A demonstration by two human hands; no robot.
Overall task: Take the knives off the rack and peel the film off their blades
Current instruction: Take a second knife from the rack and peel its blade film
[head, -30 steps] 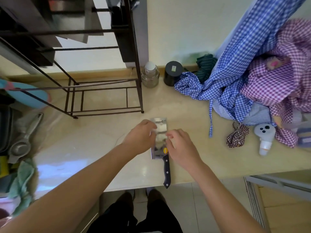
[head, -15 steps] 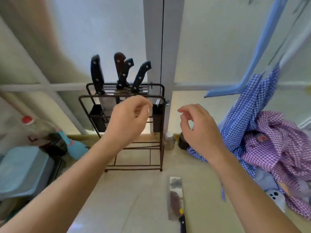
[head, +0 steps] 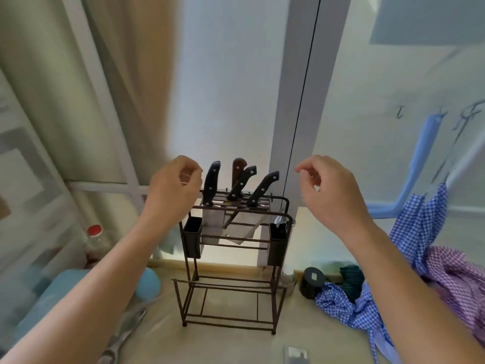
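Note:
A dark wire knife rack point(head: 285, 201) stands on the beige counter against the window. Several knives sit in its top slots: a black-handled one point(head: 211, 183) at the left, a brown-handled one point(head: 237, 166) behind, and two more black handles point(head: 263, 188) leaning right. Their wide blades point(head: 242, 228) hang below the rail. My left hand point(head: 172, 191) hovers just left of the leftmost handle, fingers loosely curled, holding nothing. My right hand point(head: 329, 191) is raised to the right of the rack, also with nothing in it. A cleaver blade point(head: 296, 353) lies on the counter at the bottom edge.
Black cups point(head: 193, 241) hang on both sides of the rack. A glass bottle point(head: 288, 278) and black jar point(head: 312, 283) stand right of it, next to blue checked cloth point(head: 341, 307) and purple checked cloth point(head: 459, 279). At left are a red-capped bottle point(head: 94, 239) and a metal squeezer point(head: 123, 334).
Both hands left the cleaver lying on the counter and rose toward the rack. My view tilted up, and the hands now sit level with the knife handles.

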